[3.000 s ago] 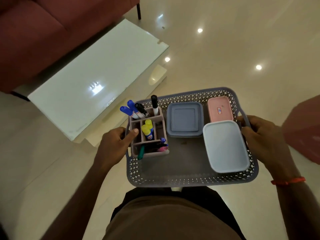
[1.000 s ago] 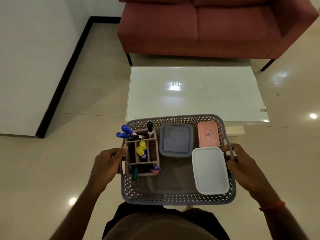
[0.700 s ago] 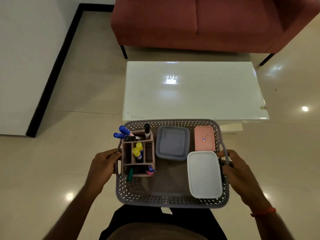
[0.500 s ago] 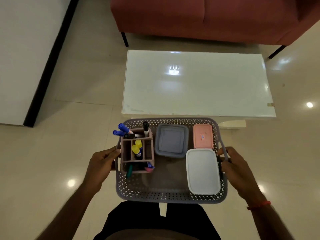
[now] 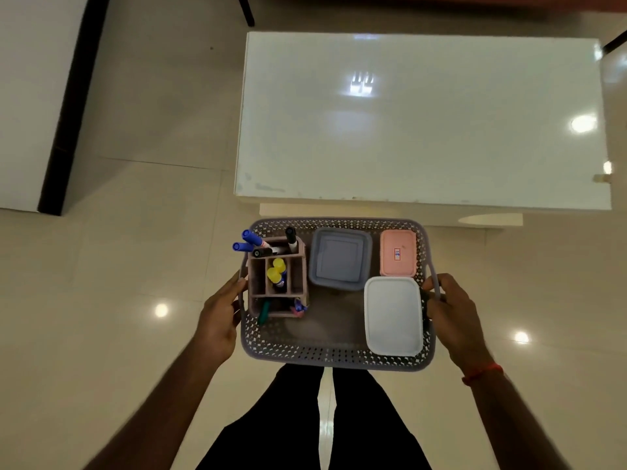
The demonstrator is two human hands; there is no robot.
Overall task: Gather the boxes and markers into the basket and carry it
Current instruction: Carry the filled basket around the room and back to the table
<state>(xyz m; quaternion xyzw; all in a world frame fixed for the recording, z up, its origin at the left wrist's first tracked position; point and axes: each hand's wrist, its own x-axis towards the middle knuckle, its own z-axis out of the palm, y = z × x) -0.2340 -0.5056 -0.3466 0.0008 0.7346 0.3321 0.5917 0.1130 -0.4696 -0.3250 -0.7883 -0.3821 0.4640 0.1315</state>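
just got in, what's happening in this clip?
A person stands holding a basket by its side handles, left hand and right hand. Inside are a marker caddy, a grey box, a pink box and a white box. The basket is off the floor, just short of a white table.

The sticker print on the pink box (image 5: pixel 397 253) is too small to read. Fingertips of the right hand (image 5: pixel 453 308) curl out of sight under the basket (image 5: pixel 339 356) handle. The sofa leg (image 5: pixel 246 10) is cut off at the top edge.
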